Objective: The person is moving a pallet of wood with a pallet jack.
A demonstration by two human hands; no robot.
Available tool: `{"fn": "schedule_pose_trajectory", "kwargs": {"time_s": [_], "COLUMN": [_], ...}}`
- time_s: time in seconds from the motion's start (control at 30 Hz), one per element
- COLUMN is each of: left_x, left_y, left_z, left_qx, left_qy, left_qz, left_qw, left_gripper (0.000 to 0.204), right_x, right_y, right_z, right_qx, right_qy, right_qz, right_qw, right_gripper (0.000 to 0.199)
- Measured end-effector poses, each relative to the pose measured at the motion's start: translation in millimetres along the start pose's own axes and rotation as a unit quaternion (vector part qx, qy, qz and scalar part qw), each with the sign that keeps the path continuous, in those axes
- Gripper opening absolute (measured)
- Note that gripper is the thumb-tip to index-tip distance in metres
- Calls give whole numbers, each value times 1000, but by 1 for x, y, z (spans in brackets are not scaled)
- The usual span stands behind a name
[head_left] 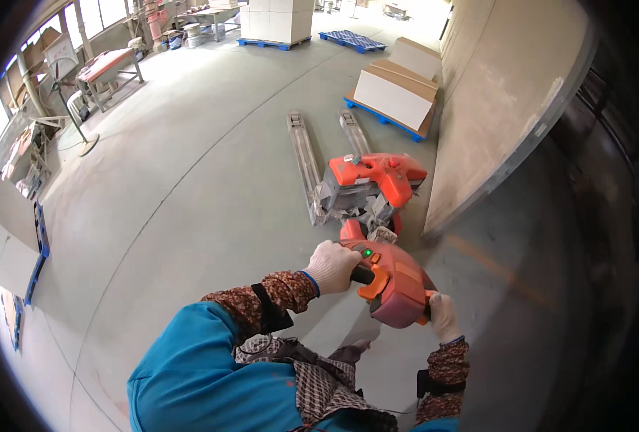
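Observation:
An orange-red electric pallet jack (377,173) stands on the floor in front of me, its two grey forks (305,155) pointing away and bearing nothing. Its control handle (402,288) is tilted toward me, with a small green light glowing on top. My left hand (331,267), in a white knit glove, is closed round the black grip on the handle's left side. On the opposite side, my gloved right hand (444,317) wraps the handle's other end; its fingertips are partly hidden.
A tall pale wall panel (503,93) rises close on the right. Beyond the forks, a blue pallet (388,119) carries white and brown board stacks. Farther off are a bare blue pallet (352,41) and a large white stack (276,21). Boards on blue pallets (37,252) stand at left, worktables (107,65) behind.

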State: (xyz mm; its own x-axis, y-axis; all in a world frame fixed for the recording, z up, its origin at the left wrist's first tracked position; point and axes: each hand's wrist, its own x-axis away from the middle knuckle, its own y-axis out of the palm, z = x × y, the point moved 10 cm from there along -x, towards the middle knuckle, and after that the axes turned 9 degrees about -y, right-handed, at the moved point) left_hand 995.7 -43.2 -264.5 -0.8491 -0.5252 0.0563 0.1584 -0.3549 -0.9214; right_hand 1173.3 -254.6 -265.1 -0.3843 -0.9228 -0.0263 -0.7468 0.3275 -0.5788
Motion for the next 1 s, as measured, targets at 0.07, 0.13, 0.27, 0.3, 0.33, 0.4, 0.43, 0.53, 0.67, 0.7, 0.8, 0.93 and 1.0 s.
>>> {"fn": "schedule_pose_trajectory", "kwargs": {"time_s": [0.07, 0.13, 0.27, 0.3, 0.33, 0.4, 0.43, 0.53, 0.67, 0.7, 0.8, 0.93, 1.0], "left_x": [-32, -51, -54, -54, -54, -57, -60, -74, -107, -116, -145, -182, -207], "left_y": [-6, -7, 8, 15, 18, 17, 14, 14, 23, 27, 46, 71, 86], "left_z": [9, 21, 50, 58, 67, 86, 95, 118, 137, 139, 141, 134, 124], "left_qx": [0, -3, 8, 0, 0, 1, 2, 13, 47, 46, 78, 140, 166], "left_qy": [-12, -24, -71, -92, -102, -112, -117, -140, -169, -171, -150, -118, -106], "left_qz": [18, 36, 35, 20, 19, 30, 41, 33, -1, 0, -26, -90, -92], "left_qw": [1000, 999, 997, 996, 995, 993, 992, 990, 985, 984, 985, 979, 976], "left_gripper": [26, 26, 25, 24, 25, 26, 27, 28, 30, 30, 38, 45, 45], "right_x": [-35, -59, -66, -66, -67, -70, -77, -97, -139, -150, -185, -232, -259], "right_y": [-31, -53, -80, -91, -101, -121, -133, -166, -197, -204, -209, -200, -200], "right_z": [2, 9, 32, 36, 41, 46, 45, 41, 70, 80, 120, 165, 184], "right_qx": [36, 92, 177, 175, 160, 142, 155, 163, 112, 79, -25, -99, -108], "right_qy": [-38, -74, -114, -120, -115, -111, -117, -128, -139, -140, -71, -48, -62], "right_qz": [10, -15, -53, -56, -62, -70, -58, -27, -4, -1, -74, -112, -112], "right_qw": [999, 993, 976, 976, 979, 981, 979, 978, 984, 987, 994, 988, 986], "right_gripper": [93, 90, 85, 85, 85, 86, 87, 88, 88, 87, 75, 65, 64]}}
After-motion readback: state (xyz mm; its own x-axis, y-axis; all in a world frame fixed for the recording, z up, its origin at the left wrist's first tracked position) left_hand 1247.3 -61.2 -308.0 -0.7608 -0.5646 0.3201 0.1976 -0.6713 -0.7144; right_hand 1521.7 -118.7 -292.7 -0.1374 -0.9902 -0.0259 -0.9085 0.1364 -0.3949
